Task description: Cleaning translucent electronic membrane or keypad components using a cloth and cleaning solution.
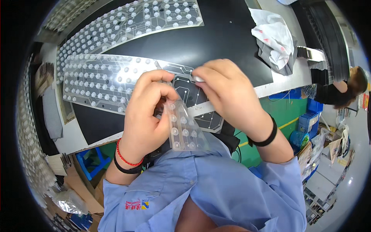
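Note:
My left hand [147,112] grips a small clear strip of rubber key domes [184,129], which hangs down toward my chest. My right hand [228,91] pinches a small white piece [198,79] at its fingertips, just above a clear keyboard membrane sheet [98,83]. That sheet lies on the black mat [216,42]; its left part carries rows of white domes, and the part under my hands shows bare circuit traces. Both wrists wear bands: red and black on the left, black on the right.
A second membrane sheet with domes [131,23] lies farther back on the mat. A crumpled white and grey cloth [274,38] sits at the right of the table. Another person [340,89] is at the right. Blue crates [309,120] stand on the green floor.

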{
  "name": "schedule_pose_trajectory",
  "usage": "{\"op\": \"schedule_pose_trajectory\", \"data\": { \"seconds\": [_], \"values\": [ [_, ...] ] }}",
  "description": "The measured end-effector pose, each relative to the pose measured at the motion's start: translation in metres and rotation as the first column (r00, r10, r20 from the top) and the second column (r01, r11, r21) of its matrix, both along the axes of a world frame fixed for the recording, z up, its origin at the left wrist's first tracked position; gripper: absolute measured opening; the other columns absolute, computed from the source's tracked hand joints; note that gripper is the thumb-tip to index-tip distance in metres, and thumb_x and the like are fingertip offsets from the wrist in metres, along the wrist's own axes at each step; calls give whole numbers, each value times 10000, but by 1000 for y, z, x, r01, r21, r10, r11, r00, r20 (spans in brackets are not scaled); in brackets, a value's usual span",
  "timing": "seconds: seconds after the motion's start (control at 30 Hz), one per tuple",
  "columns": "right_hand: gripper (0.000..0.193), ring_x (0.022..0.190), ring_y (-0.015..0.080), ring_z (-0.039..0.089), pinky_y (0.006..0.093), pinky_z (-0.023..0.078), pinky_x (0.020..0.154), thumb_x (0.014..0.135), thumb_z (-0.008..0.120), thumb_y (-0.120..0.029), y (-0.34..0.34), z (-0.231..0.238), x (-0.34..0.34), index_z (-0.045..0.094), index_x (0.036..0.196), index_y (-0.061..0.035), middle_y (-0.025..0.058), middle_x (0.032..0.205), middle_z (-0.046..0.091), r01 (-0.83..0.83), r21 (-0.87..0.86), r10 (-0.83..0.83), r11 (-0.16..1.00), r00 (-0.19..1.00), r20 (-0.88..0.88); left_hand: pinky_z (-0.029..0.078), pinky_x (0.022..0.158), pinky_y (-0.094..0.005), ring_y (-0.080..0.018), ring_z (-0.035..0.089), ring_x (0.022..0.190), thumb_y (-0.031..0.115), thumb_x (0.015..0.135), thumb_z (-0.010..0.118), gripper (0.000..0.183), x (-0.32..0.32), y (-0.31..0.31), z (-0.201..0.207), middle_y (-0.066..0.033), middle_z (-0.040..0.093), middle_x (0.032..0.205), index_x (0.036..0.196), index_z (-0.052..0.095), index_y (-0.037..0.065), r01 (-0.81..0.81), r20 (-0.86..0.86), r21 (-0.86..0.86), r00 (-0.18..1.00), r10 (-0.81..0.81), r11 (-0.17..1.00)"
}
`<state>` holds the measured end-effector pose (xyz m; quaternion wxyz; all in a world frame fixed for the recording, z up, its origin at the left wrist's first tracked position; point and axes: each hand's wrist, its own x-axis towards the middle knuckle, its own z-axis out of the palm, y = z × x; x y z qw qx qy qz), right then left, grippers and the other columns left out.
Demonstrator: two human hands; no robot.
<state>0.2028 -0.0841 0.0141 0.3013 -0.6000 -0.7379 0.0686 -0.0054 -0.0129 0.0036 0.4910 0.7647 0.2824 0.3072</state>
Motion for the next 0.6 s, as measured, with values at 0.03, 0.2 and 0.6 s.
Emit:
{"op": "schedule_pose_trajectory", "data": {
  "seconds": [0.03, 0.2, 0.6],
  "values": [
    [261, 988, 339, 604, 413, 519, 840, 787, 684, -20, 0, -3, -2, 637, 1044, -15, 146, 1035, 632, 0, -30, 1, 1000, 999, 34, 498, 659, -258, -164, 602, 786, -120, 759, 589, 202, 0, 0, 0, -141, 573, 1188, 915, 601, 9, -6, -13, 16, 1000, 6, 1000],
    [275, 987, 344, 605, 415, 516, 849, 788, 688, -9, -39, 12, 31, 639, 1059, -11, 154, 1025, 629, 101, -121, -82, 988, 985, 152, 507, 653, -264, -169, 617, 780, -104, 773, 601, 170, 1, 0, -1, -125, 601, 1171, 904, 598, 5, 6, -36, 56, 999, -4, 998],
    [257, 999, 348, 622, 423, 531, 850, 799, 686, 5, -50, 13, 53, 651, 1053, -19, 157, 1031, 634, 80, -158, -64, 984, 993, 102, 481, 619, -263, -149, 592, 732, -89, 754, 616, 168, 5, -3, 1, -118, 610, 1166, 889, 590, 8, -11, -73, 76, 997, 17, 997]
  ]
}}
